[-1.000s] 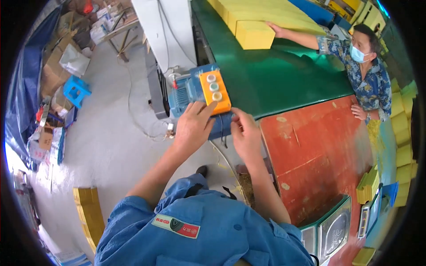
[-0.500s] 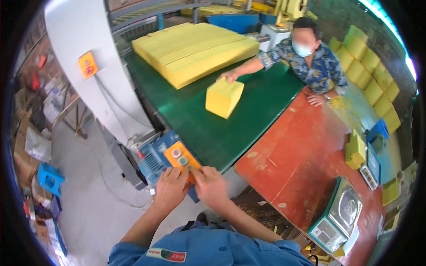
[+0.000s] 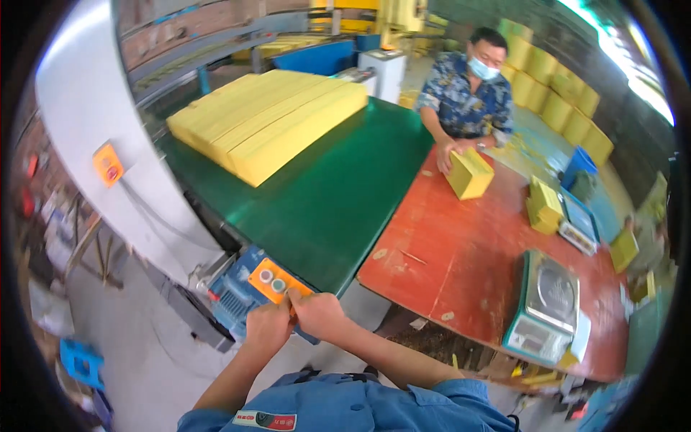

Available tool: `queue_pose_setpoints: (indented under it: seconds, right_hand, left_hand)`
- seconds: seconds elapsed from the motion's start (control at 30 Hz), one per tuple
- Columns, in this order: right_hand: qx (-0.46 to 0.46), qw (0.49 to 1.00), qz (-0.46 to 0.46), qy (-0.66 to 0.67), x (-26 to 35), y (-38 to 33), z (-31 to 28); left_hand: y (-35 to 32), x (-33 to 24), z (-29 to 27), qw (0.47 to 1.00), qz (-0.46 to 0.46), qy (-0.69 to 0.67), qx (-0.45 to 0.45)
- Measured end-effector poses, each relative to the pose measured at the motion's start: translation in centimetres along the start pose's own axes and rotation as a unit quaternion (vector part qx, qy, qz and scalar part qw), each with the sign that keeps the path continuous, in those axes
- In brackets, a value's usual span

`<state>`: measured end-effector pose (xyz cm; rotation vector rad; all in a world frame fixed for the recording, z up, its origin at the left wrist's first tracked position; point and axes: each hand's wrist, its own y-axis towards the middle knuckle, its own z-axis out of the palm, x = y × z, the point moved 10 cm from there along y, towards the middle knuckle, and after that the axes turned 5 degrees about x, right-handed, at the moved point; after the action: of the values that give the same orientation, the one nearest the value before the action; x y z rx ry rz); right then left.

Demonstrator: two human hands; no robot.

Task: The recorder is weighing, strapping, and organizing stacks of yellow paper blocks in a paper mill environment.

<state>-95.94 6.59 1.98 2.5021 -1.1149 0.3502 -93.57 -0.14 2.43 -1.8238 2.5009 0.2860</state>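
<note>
Both hands sit together at the orange control panel: the left hand is curled, its fingers pressed against the panel's near edge, and the right hand is bunched beside it, touching it, with a fingertip up on the panel just below the round buttons. Whether either one pinches anything I cannot tell. That panel is fixed on a blue box at the near corner of the green belt, which stretches away from the panel. On the belt's far end, well apart from the panel, lies a stack of long yellow foam slabs. To the right of the panel, beyond the belt's edge, stands the red surface. Across it from the panel, another person in a patterned shirt rests both hands on a yellow foam block. A weighing scale stands on that surface's near right end. Left of the panel, on the grey machine housing, is a small orange switch.
</note>
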Motion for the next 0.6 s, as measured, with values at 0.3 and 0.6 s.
queue_pose_setpoints:
  seconds: [0.3,0.6]
  right_hand:
    - [-0.038,0.986,0.162,-0.017,-0.5,0.0,0.9]
    - [-0.069,0.967,0.244,0.002,0.7,-0.9,1.7]
  left_hand:
    - [0.4,-0.4,0.1,0.971,0.233,-0.037,-0.043]
    - [1.5,1.8,2.9,0.979,0.202,-0.009,0.017]
